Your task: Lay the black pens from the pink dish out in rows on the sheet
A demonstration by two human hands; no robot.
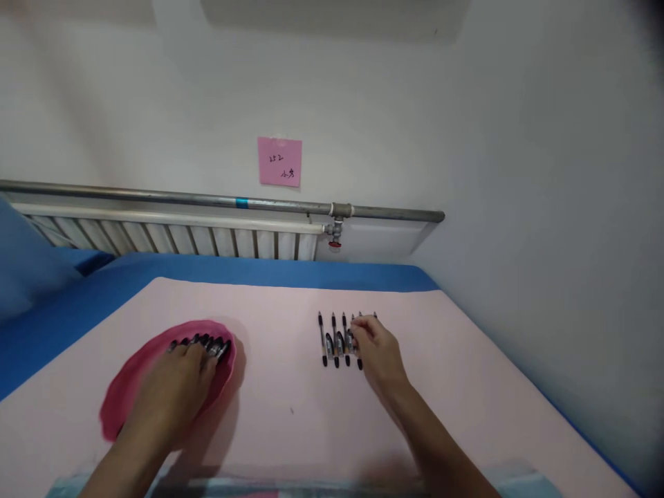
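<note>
My left hand [173, 384] reaches into a pink bowl [117, 394] at the left. Its fingertips are hidden among several small black-and-silver pieces [220, 348] that look like pen caps. At the right, my right hand [377, 346] is closed in a pinch over a row of pens. Just under its fingertips is a black pen cap [351, 340], which it seems to grip. Several black pens [321, 337] lie side by side, tips pointing away from me. Other caps [340, 344] lie in the gaps between them. My right hand covers part of the row.
A pale pink sheet [274, 373] covers the surface, with a blue edge [259, 270] behind it. At the back are a white radiator [202, 238], a metal pipe [181, 199] and a red-handled valve [335, 244]. A pink note [280, 162] hangs on the wall.
</note>
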